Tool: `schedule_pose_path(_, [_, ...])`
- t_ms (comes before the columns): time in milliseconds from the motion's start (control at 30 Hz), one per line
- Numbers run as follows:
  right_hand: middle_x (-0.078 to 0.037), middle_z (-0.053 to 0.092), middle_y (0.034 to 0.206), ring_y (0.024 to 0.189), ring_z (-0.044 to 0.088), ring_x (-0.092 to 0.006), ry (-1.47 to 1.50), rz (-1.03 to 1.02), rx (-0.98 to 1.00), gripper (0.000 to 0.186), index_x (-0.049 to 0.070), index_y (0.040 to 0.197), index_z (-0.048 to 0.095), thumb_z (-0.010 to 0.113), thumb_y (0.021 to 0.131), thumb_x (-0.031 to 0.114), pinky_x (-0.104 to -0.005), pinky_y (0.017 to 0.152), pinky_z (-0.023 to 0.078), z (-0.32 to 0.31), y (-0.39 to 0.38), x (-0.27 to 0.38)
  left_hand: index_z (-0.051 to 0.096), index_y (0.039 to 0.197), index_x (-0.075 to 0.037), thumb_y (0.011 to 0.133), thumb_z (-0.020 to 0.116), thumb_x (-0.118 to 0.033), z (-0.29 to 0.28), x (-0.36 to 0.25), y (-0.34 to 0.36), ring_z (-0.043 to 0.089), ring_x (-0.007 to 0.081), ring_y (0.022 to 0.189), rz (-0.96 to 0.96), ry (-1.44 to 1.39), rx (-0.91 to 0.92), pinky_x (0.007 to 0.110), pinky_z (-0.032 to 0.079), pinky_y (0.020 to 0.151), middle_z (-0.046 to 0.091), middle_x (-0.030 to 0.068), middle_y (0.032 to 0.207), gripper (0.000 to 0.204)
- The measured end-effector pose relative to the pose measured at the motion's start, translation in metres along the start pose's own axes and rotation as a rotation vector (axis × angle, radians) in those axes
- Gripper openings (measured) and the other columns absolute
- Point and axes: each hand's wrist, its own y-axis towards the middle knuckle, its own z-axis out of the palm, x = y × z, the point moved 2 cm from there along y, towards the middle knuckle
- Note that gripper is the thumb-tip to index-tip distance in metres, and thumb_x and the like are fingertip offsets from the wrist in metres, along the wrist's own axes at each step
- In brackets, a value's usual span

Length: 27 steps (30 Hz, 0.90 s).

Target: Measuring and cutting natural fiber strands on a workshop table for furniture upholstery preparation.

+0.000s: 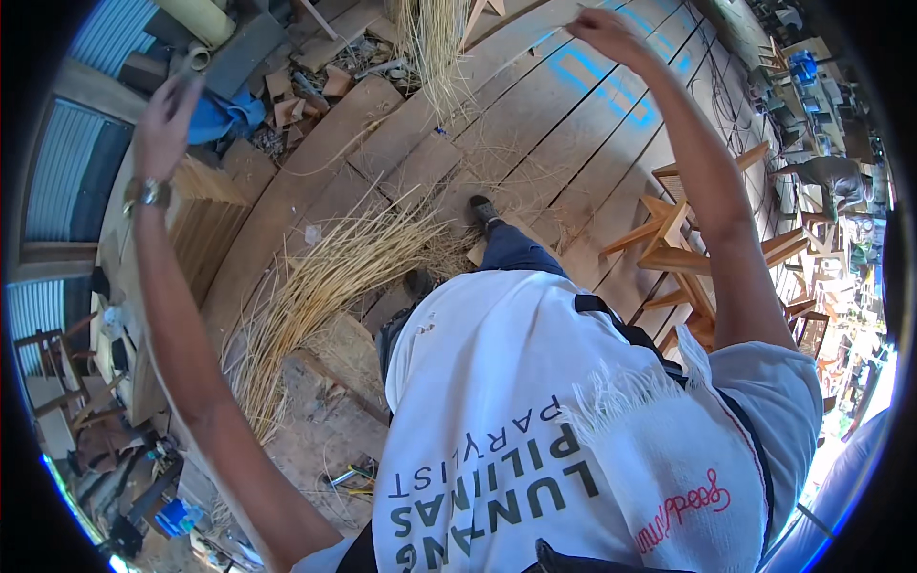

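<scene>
My left hand (167, 124), with a watch (148, 194) on its wrist, is raised at the far left. Motion smears its fingers, and whatever may be in them does not show. My right hand (607, 36) is stretched out at the top, its fingers closed together. A thin pale line runs near its fingertips, too faint to tell if it is held. Between my arms a loose bundle of long straw-coloured cane strips (353, 263) spreads over the floor beside my feet. A second bundle of strips (432, 43) hangs or lies at the top middle.
Wooden chair frames (683, 239) stand to the right. Stacked boards (205, 215), a blue cloth (224, 116) and wood offcuts (287, 100) lie at the left. Blue paint marks (611, 81) cover some floor planks. Another person (831, 181) is at the far right, near cluttered benches.
</scene>
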Motion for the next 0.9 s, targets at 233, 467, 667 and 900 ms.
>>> schedule_pose_path(233, [-0.019, 0.064, 0.086, 0.082, 0.062, -0.031, 0.145, -0.482, -0.019, 0.037, -0.001, 0.092, 0.064, 0.056, 0.087, 0.035, -0.0404, 0.071, 0.047, -0.018, 0.038, 0.095, 0.063, 0.114, -0.01, 0.089, 0.059, -0.043, 0.122, -0.152, 0.029, 0.041, -0.0011, 0.049, 0.08, -0.406, 0.252, 0.017, 0.032, 0.042, 0.066, -0.0021, 0.086, 0.042])
schedule_pose_path(467, [-0.018, 0.063, 0.091, 0.085, 0.061, -0.0304, 0.384, -0.411, 0.243, 0.031, 0.001, 0.102, 0.063, 0.058, 0.087, 0.028, -0.0401, 0.074, 0.047, -0.019, 0.072, 0.081, 0.066, 0.095, -0.005, 0.087, 0.057, -0.05, 0.224, -0.184, 0.023, 0.058, 0.0177, 0.063, 0.138, -0.351, 0.374, 0.034, 0.045, 0.06, 0.068, 0.0073, 0.079, 0.047])
schedule_pose_path(667, [-0.013, 0.064, 0.086, 0.077, 0.061, -0.0254, 0.525, -0.489, 0.197, 0.029, 0.002, 0.101, 0.063, 0.062, 0.085, 0.026, -0.0399, 0.071, 0.047, 0.023, 0.117, -0.006, 0.065, 0.1, -0.004, 0.09, 0.059, -0.038, 0.235, -0.183, 0.041, 0.049, 0.004, 0.061, -0.072, -0.508, 0.356, 0.023, 0.039, 0.054, 0.056, -0.0043, 0.067, 0.037])
schedule_pose_path(900, [-0.009, 0.064, 0.083, 0.074, 0.058, -0.02, 0.77, -0.49, 0.336, 0.034, 0.004, 0.099, 0.065, 0.055, 0.089, 0.035, -0.0347, 0.069, 0.046, 0.036, 0.12, 0.021, 0.064, 0.099, -0.006, 0.089, 0.059, -0.035, 0.268, -0.205, 0.035, 0.055, 0.0131, 0.066, 0.01, -0.502, 0.626, 0.03, 0.045, 0.064, 0.063, 0.0029, 0.075, 0.031])
